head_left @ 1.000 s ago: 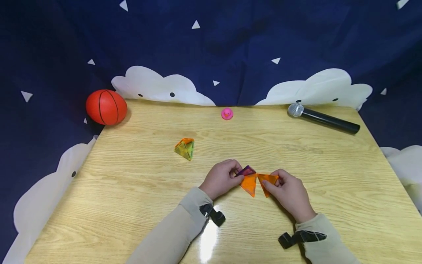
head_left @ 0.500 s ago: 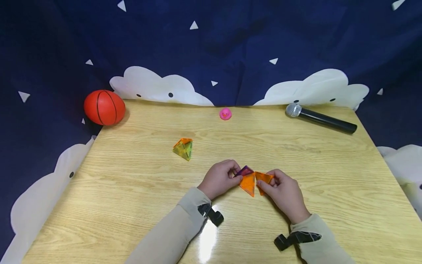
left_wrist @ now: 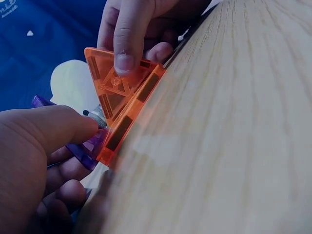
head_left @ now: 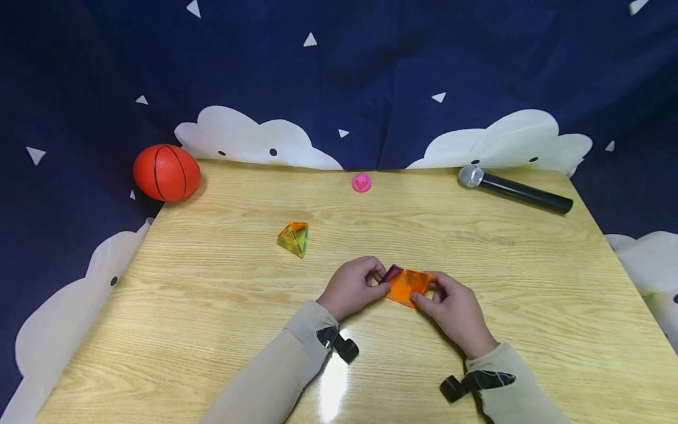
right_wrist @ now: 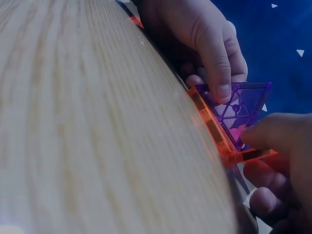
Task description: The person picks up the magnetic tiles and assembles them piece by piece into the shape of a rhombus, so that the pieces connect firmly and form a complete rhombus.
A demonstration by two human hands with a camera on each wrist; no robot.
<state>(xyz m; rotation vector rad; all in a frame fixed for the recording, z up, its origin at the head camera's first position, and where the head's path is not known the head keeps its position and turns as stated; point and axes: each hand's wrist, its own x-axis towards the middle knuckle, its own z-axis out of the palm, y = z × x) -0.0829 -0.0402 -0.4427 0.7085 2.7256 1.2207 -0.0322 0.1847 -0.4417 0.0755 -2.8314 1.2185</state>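
Note:
Translucent triangular magnetic tiles meet between the two hands above the table. My left hand (head_left: pixel 351 288) pinches a purple triangular tile (right_wrist: pixel 246 100) standing tilted along one edge of an orange tile (head_left: pixel 399 288). A second orange triangular tile (left_wrist: pixel 108 78) is pinched by my right hand (head_left: pixel 454 307), thumb on its face. In the head view the two orange tiles sit edge to edge. The wrist views show the purple and the second orange tile both raised from the lower orange one, whose side (left_wrist: pixel 127 122) is close to the tabletop.
A yellow-green and orange tile pyramid (head_left: pixel 294 239) rests on the wooden table (head_left: pixel 228 306), left of the hands. At the back are a red ball (head_left: pixel 166 172), a pink rubber duck (head_left: pixel 361 182) and a black microphone (head_left: pixel 521 191). A dark blue curtain (head_left: pixel 381 70) hangs behind.
My right hand has moved left with its orange tile, closing the gap to the other orange tile, and has tilted it. My left hand has stayed nearly in place.

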